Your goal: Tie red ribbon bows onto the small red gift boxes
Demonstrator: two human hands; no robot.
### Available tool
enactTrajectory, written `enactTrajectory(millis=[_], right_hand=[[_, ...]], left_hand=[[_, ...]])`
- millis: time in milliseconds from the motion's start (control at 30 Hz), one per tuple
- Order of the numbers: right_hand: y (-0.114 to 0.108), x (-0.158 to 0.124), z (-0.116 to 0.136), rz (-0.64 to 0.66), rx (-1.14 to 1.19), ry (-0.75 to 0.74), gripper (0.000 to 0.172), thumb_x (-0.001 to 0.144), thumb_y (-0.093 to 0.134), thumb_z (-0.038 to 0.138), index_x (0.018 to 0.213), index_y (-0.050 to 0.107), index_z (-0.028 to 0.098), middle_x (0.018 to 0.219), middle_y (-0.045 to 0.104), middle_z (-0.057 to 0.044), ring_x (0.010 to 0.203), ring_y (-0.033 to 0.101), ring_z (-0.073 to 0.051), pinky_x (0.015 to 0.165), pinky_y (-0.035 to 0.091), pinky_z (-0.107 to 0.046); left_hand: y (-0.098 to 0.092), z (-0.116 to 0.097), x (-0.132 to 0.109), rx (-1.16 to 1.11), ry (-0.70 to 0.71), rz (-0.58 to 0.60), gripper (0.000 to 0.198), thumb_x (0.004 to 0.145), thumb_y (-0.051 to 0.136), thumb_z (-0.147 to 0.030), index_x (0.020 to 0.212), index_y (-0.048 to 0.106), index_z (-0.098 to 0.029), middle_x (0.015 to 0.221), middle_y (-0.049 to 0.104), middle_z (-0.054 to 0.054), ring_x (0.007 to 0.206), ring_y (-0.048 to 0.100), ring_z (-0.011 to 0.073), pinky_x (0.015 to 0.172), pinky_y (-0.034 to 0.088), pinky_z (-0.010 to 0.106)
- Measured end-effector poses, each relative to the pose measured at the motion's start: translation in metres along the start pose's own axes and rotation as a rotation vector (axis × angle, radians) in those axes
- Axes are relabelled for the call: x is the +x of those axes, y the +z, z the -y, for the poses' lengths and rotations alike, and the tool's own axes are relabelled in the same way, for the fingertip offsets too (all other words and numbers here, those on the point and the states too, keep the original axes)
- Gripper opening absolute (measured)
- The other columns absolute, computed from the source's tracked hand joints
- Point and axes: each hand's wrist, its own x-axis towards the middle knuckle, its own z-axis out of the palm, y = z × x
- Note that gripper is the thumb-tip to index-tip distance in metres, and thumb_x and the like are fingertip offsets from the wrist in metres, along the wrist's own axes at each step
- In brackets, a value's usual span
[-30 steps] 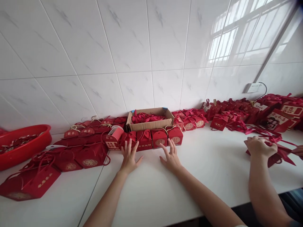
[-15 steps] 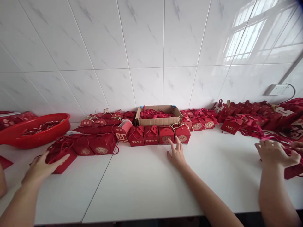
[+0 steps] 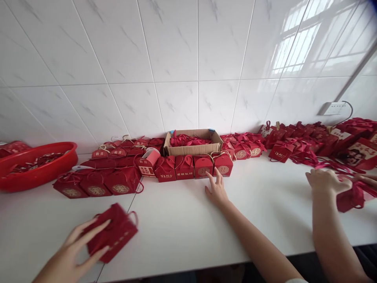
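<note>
My left hand (image 3: pixel 84 245) grips a small red gift box (image 3: pixel 113 232) with a thin cord loop, tilted over the table at the lower left. My right hand (image 3: pixel 217 189) has its fingers spread, with the fingertips against or just in front of two red boxes with round gold emblems, one of them the end box (image 3: pixel 223 164) of the front row. Beside these stand a box with gold writing (image 3: pixel 185 168) and another with tied cord (image 3: pixel 166 169). Left of them, a row of red boxes with gold emblems (image 3: pixel 120 181) shows cord handles.
A red plastic basin (image 3: pixel 38 177) of small wrapped pieces stands at far left. Behind the front row, a cardboard box (image 3: pixel 193 150) holds red ribboned items. At right, a co-worker's hands (image 3: pixel 326 182) handle a red box (image 3: pixel 349 196) near many more red boxes (image 3: pixel 281 151).
My left hand has brought a red box away from the left row, rightward and nearer to me. My right hand stays at the front row. The view has shifted slightly right.
</note>
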Motion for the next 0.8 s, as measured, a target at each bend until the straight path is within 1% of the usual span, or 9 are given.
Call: enactTrajectory(millis=[67, 133, 233, 300, 400, 500, 567, 633, 800], right_hand=[[-0.001, 0.001, 0.0, -0.015, 0.046, 0.027, 0.053, 0.079, 0.052, 0.017, 0.131, 0.045, 0.023, 0.149, 0.017, -0.013, 0.135, 0.02, -0.035, 0.106, 0.029, -0.056], [-0.002, 0.003, -0.002, -0.049, 0.104, 0.066, 0.048, 0.081, 0.053, 0.022, 0.128, 0.048, 0.024, 0.147, 0.021, -0.012, 0.135, 0.024, -0.033, 0.106, 0.03, -0.053], [-0.005, 0.007, -0.011, -0.152, 0.207, 0.178, 0.039, 0.085, 0.048, 0.033, 0.121, 0.052, 0.021, 0.141, 0.031, -0.015, 0.13, 0.033, -0.029, 0.1, 0.038, -0.048], [-0.009, 0.01, -0.02, -0.227, 0.284, 0.289, 0.036, 0.088, 0.041, 0.04, 0.112, 0.054, 0.018, 0.126, 0.044, -0.017, 0.117, 0.046, -0.028, 0.087, 0.047, -0.043], [-0.015, 0.011, -0.031, -0.245, 0.412, 0.43, 0.039, 0.09, 0.032, 0.05, 0.087, 0.054, 0.018, 0.082, 0.055, -0.007, 0.075, 0.056, -0.02, 0.06, 0.048, -0.031], [-0.019, 0.011, -0.033, -0.14, 0.543, 0.472, 0.044, 0.087, 0.036, 0.057, 0.065, 0.044, 0.021, 0.055, 0.041, 0.004, 0.05, 0.041, -0.012, 0.047, 0.037, -0.024], [-0.02, 0.01, -0.029, -0.056, 0.615, 0.469, 0.046, 0.085, 0.041, 0.06, 0.06, 0.038, 0.021, 0.051, 0.035, 0.005, 0.046, 0.035, -0.01, 0.044, 0.031, -0.022], [-0.021, 0.009, -0.024, 0.011, 0.664, 0.458, 0.048, 0.082, 0.044, 0.062, 0.058, 0.037, 0.021, 0.051, 0.034, 0.005, 0.046, 0.032, -0.01, 0.044, 0.028, -0.022], [-0.021, 0.007, -0.016, 0.106, 0.687, 0.419, 0.049, 0.078, 0.05, 0.064, 0.057, 0.043, 0.02, 0.051, 0.037, 0.005, 0.049, 0.034, -0.011, 0.046, 0.026, -0.023]], left_hand=[[0.035, -0.04, 0.007, 0.091, 0.031, 0.168, 0.049, 0.067, 0.064, -0.051, 0.115, 0.059, -0.048, 0.138, 0.047, -0.007, 0.127, 0.044, 0.0381, 0.103, 0.04, 0.051], [0.072, -0.083, 0.017, 0.051, 0.091, 0.257, 0.05, 0.08, 0.057, -0.043, 0.13, 0.048, -0.045, 0.148, 0.035, -0.003, 0.135, 0.034, 0.0337, 0.106, 0.037, 0.05], [0.117, -0.13, 0.031, -0.094, 0.092, 0.078, 0.075, 0.083, 0.057, -0.038, 0.146, 0.016, -0.037, 0.156, 0.005, 0.005, 0.143, 0.007, 0.0338, 0.105, 0.036, 0.054], [0.132, -0.14, 0.039, -0.24, 0.066, 0.002, 0.078, 0.083, 0.059, -0.038, 0.146, 0.012, -0.035, 0.156, 0.004, 0.008, 0.142, 0.015, 0.0318, 0.105, 0.037, 0.052], [0.134, -0.127, 0.053, -0.459, -0.131, -0.067, 0.061, 0.079, 0.062, -0.042, 0.133, 0.037, -0.028, 0.141, 0.038, 0.012, 0.124, 0.047, 0.0286, 0.098, 0.045, 0.047], [0.129, -0.1, 0.076, -0.595, -0.404, -0.066, 0.043, 0.068, 0.072, -0.043, 0.102, 0.058, -0.02, 0.113, 0.059, 0.008, 0.1, 0.061, 0.0264, 0.09, 0.049, 0.043], [0.13, -0.084, 0.098, -0.629, -0.485, -0.082, 0.035, 0.065, 0.075, -0.038, 0.09, 0.061, -0.018, 0.103, 0.062, 0.006, 0.093, 0.063, 0.0239, 0.083, 0.052, 0.037], [0.134, -0.071, 0.124, -0.658, -0.54, -0.12, 0.027, 0.072, 0.071, -0.034, 0.09, 0.061, -0.016, 0.098, 0.063, 0.005, 0.088, 0.064, 0.0206, 0.077, 0.053, 0.033], [0.148, -0.059, 0.187, -0.815, -0.621, -0.165, 0.032, 0.09, 0.055, -0.031, 0.117, 0.054, -0.015, 0.115, 0.059, 0.009, 0.096, 0.061, 0.0198, 0.081, 0.053, 0.04]])
